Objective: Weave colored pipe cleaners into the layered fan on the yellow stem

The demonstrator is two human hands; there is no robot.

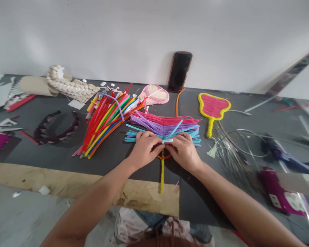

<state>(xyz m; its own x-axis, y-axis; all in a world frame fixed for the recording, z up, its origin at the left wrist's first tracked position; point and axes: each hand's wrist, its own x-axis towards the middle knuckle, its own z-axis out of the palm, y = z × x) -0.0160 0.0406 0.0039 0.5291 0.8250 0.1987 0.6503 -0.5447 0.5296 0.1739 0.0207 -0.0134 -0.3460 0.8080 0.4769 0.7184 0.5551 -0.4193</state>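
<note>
My left hand [146, 147] and my right hand [183, 149] meet at the lower middle of a craft piece made of pipe cleaners. Both pinch a short, folded light blue pipe cleaner [167, 141] between thumb and fingers. Behind it lie rows of pink pipe cleaners [167, 120], purple pipe cleaners [159, 127] and light blue ones, with ends sticking out on both sides. Below my fingers an orange curved piece [167, 157] shows in part, and a twisted yellow stem [162, 176] points toward me. My hands hide the middle of the blue row.
Left of the piece lies a bundle of coloured pipe cleaners [105, 123]. A pink and yellow fan [214, 106] and thin wires [230, 145] are at the right. A phone [179, 72] leans on the wall. A dark braided band [55, 132] lies farther left.
</note>
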